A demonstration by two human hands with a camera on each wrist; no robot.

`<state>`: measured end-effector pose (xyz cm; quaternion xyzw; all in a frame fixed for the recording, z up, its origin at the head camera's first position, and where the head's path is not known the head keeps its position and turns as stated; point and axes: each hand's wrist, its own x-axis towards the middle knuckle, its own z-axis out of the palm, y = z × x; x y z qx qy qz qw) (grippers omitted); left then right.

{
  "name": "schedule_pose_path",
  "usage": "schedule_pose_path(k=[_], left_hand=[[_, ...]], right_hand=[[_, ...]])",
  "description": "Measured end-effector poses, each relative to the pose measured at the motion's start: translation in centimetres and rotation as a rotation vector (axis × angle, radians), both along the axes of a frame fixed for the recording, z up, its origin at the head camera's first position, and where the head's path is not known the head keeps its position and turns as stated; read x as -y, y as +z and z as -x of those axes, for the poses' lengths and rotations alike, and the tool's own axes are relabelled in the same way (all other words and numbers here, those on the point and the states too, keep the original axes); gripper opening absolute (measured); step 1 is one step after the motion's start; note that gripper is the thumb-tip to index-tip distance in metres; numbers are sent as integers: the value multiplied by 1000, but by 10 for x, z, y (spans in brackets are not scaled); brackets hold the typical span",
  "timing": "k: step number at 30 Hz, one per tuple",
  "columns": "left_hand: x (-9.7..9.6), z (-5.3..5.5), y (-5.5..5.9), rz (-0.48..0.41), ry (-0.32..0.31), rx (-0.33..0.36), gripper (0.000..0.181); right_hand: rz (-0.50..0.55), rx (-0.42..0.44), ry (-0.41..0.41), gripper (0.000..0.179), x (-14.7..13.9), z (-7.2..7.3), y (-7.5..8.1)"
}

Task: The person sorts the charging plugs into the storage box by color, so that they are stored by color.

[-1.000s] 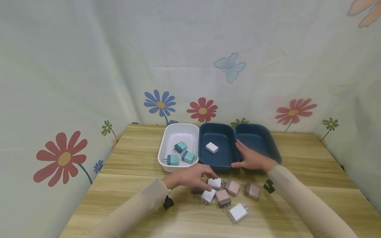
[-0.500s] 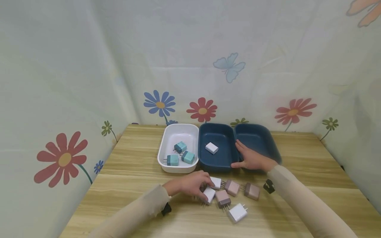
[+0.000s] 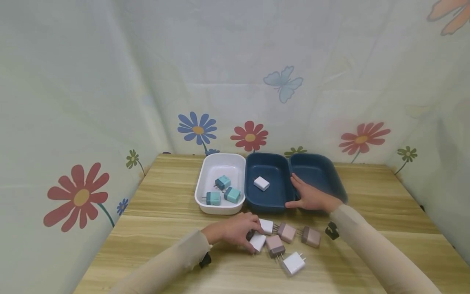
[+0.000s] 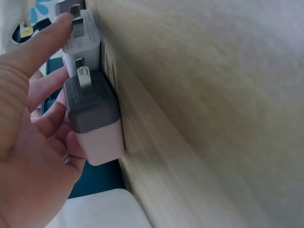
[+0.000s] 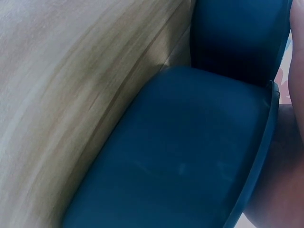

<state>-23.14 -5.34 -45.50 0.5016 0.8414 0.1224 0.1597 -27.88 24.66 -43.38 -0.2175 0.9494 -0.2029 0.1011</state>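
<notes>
My left hand [image 3: 236,230] pinches a white plug charger [image 3: 258,243] on the table, thumb on the near side and fingers on the far side. In the left wrist view, the thumb touches that white charger [image 4: 85,40] by its metal prongs. A pink charger with a grey prong end [image 4: 99,142] lies close under the hand there; the head view mostly hides it. My right hand [image 3: 312,197] rests, fingers spread, on the adjoining rims of the middle blue tray [image 3: 269,208] and the right blue tray [image 3: 335,175].
Beside the left hand lie another white charger [image 3: 266,226], several pink chargers [image 3: 275,245] and a nearer white one [image 3: 293,263]. The white tray [image 3: 198,192] holds three teal chargers [image 3: 232,194]. One white charger [image 3: 261,183] sits in the middle tray. A flowered cloth hangs behind.
My left hand has come down onto the white charger, and its thumb and fingers have closed around it. The right hand stays in place on the trays.
</notes>
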Motion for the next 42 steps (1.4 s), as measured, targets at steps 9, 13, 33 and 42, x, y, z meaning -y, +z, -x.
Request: schedule_pose_path(k=[9, 13, 33, 42], left_hand=[[-1, -3, 0, -8, -1, -41, 52], [0, -3, -1, -22, 1, -38, 51], [1, 4, 22, -122, 25, 106, 47], [-1, 10, 36, -177, 63, 53, 47]], right_hand=[[4, 7, -2, 108, -1, 1, -2], [9, 12, 0, 108, -1, 1, -2], [-8, 16, -17, 109, -1, 1, -3], [-4, 17, -17, 106, 0, 1, -1]])
